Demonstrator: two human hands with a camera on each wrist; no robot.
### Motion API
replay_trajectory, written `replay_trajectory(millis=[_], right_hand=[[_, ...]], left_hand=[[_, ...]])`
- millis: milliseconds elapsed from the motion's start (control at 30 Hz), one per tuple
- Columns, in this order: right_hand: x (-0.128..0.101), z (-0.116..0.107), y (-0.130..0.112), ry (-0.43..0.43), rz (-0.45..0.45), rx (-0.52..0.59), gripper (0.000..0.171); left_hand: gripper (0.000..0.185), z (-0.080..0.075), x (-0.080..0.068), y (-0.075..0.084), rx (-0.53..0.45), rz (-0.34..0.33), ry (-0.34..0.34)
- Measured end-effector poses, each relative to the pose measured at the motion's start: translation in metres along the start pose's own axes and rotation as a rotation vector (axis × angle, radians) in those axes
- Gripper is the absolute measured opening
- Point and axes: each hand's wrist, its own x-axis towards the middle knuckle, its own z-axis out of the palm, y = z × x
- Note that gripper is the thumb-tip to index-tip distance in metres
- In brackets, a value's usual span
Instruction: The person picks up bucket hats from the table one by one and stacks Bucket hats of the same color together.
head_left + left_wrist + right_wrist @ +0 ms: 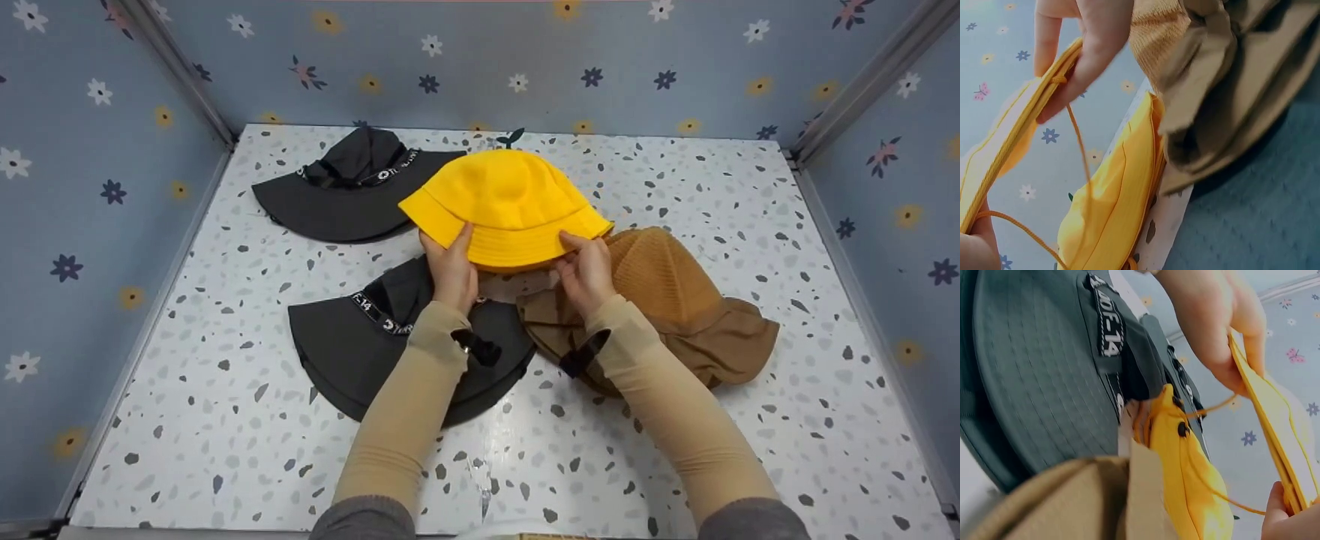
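Both hands hold a yellow bucket hat [510, 202] by its near brim, crown facing away, raised above the table. My left hand [454, 274] pinches the brim left of centre, thumb on top. On the right part, my right hand [586, 270] pinches it likewise. Thin yellow cord [1216, 492] hangs under the held brim. A second yellow hat [1112, 202] lies below in the wrist views; from the head it is mostly hidden. A dark wide-brimmed hat [352, 349] lies under my left forearm. Beside my right hand lies a brown hat [660, 281] with a ribbed crown.
Another dark wide-brimmed hat [330, 210] with a lettered band lies at the back left. The speckled white table [225, 457] is enclosed by blue flowered walls [495, 67] at the back and both sides.
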Motion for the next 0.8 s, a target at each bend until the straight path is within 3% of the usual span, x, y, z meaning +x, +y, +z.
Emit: replay_trajectory(millis=[100, 267, 467, 633, 800], right_hand=[[0.005, -0.002, -0.004, 0.018, -0.016, -0.032, 0.047], [0.012, -0.006, -0.007, 0.065, -0.034, -0.190, 0.053], [0.017, -0.009, -0.011, 0.083, -0.052, -0.314, 0.059], [0.023, -0.012, -0.012, 0.067, -0.054, -0.340, 0.060], [0.026, -0.016, -0.010, 0.078, -0.086, -0.325, 0.055]], left_hand=[[0.088, -0.002, 0.001, 0.001, 0.037, 0.013, -0.026], [0.088, -0.005, 0.003, 0.004, 0.133, 0.006, -0.054], [0.073, -0.010, 0.011, 0.007, 0.242, -0.012, -0.046], [0.061, -0.017, 0.015, 0.009, 0.354, -0.047, -0.059], [0.061, -0.020, 0.021, 0.010, 0.378, -0.077, -0.051]])
